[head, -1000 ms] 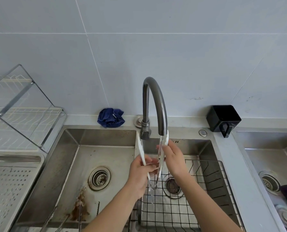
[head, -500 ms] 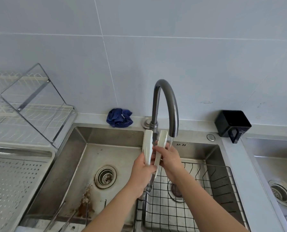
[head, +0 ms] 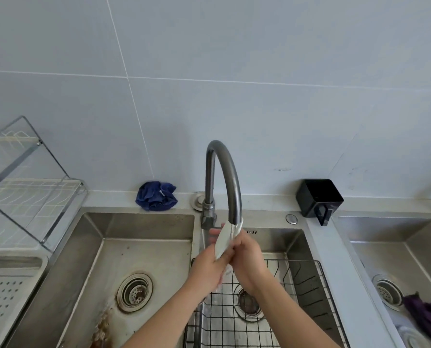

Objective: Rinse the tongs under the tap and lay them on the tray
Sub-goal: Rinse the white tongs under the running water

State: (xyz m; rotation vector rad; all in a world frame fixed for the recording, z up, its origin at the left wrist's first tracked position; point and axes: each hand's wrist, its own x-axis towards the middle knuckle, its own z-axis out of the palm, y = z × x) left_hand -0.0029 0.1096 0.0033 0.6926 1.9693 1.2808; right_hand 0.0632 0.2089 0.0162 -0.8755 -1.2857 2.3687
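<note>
The white tongs (head: 224,241) stand upright with their tips right under the spout of the dark curved tap (head: 230,182), and water runs over them. Both arms of the tongs are pressed together. My left hand (head: 210,268) grips their lower part from the left. My right hand (head: 249,259) wraps around them from the right, the two hands touching. The tongs' lower end is hidden between my hands. The perforated steel tray (head: 6,295) lies at the far left beside the sinks.
Below my hands a black wire basket (head: 299,285) sits in the middle sink. The left sink (head: 144,247) has a rusty patch near its front. On the back ledge are a blue cloth (head: 156,195) and a black holder (head: 318,199). A glass-sided dish rack (head: 28,182) stands over the tray.
The tongs' arms have been squeezed shut and moved right, directly under the spout. Both hands have closed together around them.
</note>
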